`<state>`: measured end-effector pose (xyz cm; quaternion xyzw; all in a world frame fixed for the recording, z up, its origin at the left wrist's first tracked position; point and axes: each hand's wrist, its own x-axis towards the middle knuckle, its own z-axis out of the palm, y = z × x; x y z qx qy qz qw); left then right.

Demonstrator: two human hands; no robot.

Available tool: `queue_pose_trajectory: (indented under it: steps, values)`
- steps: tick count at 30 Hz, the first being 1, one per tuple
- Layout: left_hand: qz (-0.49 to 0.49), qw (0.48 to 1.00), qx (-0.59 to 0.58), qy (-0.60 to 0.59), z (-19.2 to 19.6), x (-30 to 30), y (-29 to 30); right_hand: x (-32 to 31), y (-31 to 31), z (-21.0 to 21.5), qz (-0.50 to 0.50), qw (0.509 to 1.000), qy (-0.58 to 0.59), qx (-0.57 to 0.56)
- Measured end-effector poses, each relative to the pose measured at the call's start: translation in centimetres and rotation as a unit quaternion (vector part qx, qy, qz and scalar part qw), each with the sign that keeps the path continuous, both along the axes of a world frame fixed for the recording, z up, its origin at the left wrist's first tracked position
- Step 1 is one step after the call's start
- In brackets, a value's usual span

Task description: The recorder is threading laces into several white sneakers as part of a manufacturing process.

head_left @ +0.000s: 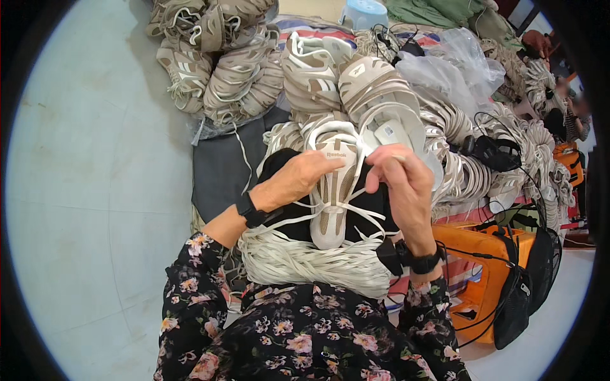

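A beige and white sneaker upper (pixel 329 219) lies in front of me, its toe toward my body. White shoelace (pixel 356 209) crosses its lower part, with loose ends trailing to both sides. My left hand (pixel 295 181) grips the upper's left side, the index finger lying across the tongue; its thumb is hidden. Raised on the right, my right hand (pixel 406 181) is closed in a pinch on a white lace by the eyelet edge. Across my lap rests a thick bundle of white laces (pixel 311 260).
Stacked sneaker uppers (pixel 311 70) stand just beyond, and more piles (pixel 241 82) lie at the far left. Nested uppers (pixel 457 146) line the right, near clear plastic bags (pixel 454 66). An orange stool (pixel 470 254) with black bags and cords is close on the right.
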<state>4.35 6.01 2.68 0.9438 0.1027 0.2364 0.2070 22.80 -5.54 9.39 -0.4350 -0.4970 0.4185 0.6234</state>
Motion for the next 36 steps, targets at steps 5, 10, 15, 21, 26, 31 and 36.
queue_pose_trajectory:
  steps: [5, 10, 15, 21, 26, 31, 36]
  values:
    - [0.187, 0.934, -0.280, -0.119, 0.3, 1.3, -1.8, -0.9, 2.8, -5.5, 0.037, 0.978, 0.030, -0.203]
    - [0.242, 0.832, -0.470, -0.165, -1.6, 0.9, -1.8, -3.1, 3.1, -9.1, 0.031, 0.984, 0.093, -0.148]
    - [0.196, 0.690, -0.651, -0.247, -1.3, 0.1, -2.0, -2.8, 2.8, -8.0, 0.029, 0.983, -0.013, -0.182]
    - [0.183, 0.684, -0.666, -0.236, -0.4, 0.0, -2.7, -3.0, 2.3, -7.8, 0.041, 0.979, -0.020, -0.200]
    - [0.184, 0.666, -0.688, -0.221, 0.1, -0.6, -3.3, -3.3, 1.9, -8.3, 0.117, 0.965, 0.039, -0.232]
    - [0.188, 0.687, -0.665, -0.227, -0.7, -0.9, -3.7, -4.2, 2.1, -8.3, 0.130, 0.960, 0.072, -0.237]
    - [0.193, 0.711, -0.636, -0.230, -0.7, -0.7, -3.9, -4.7, 2.1, -7.9, 0.133, 0.961, 0.029, -0.241]
